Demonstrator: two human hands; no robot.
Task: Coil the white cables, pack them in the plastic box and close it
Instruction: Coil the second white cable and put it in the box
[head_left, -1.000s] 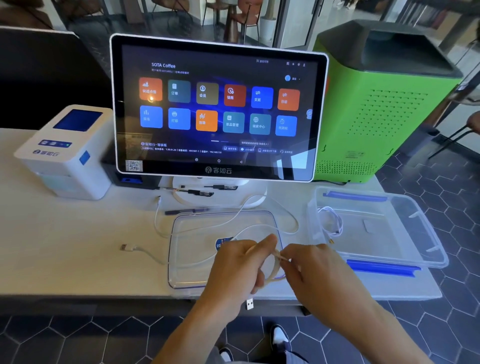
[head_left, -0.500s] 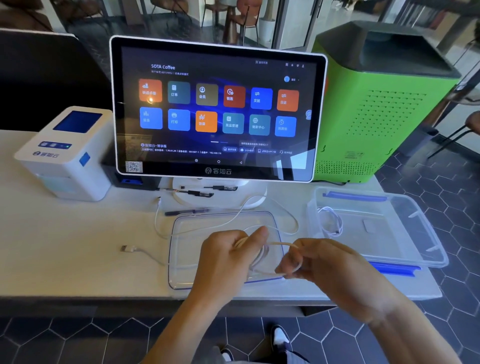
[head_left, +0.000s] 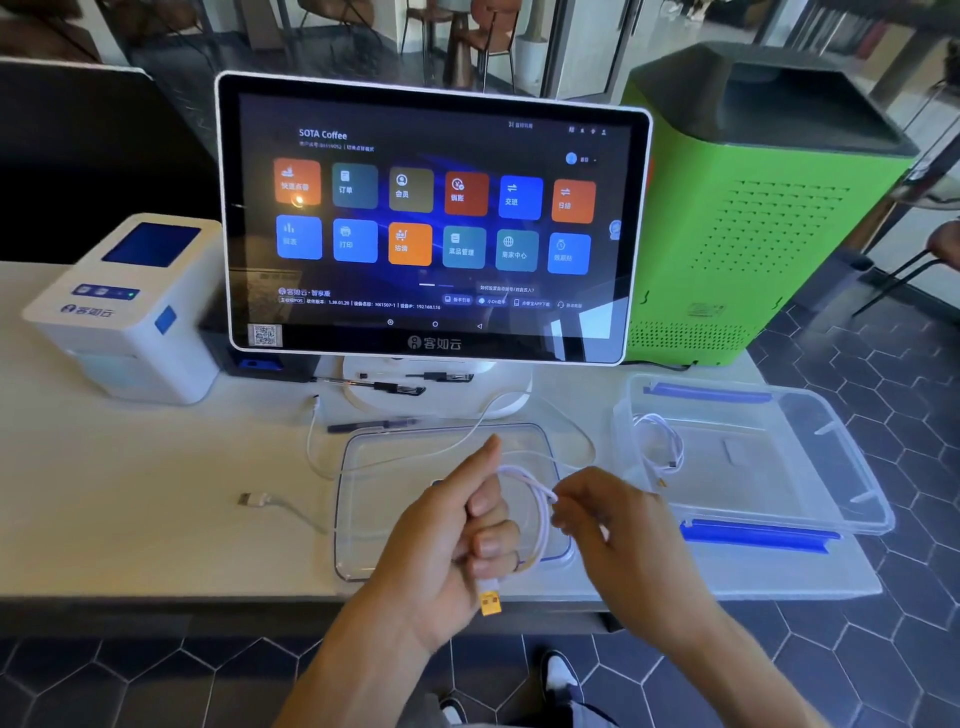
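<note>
My left hand (head_left: 457, 540) is closed around a loop of white cable (head_left: 540, 512), thumb up, with the USB plug (head_left: 490, 603) hanging below the fist. My right hand (head_left: 613, 525) pinches the same loop on its right side. The rest of this cable trails back over the clear lid (head_left: 374, 519) lying flat in front of me. Another white cable (head_left: 291, 506) lies loose on the table to the left. A coiled white cable (head_left: 660, 447) rests inside the open clear plastic box (head_left: 810, 467) with blue latches at the right.
A touchscreen terminal (head_left: 431, 223) stands behind the lid, with pens (head_left: 384, 387) at its base. A white receipt printer (head_left: 124, 306) sits at the left and a green machine (head_left: 753, 208) at the back right. The table edge (head_left: 208, 597) runs just below my hands.
The cable loop has been wound further into my left hand, which turned thumb up; the USB plug now hangs below the fist. My right hand slid along the loop's right side.
</note>
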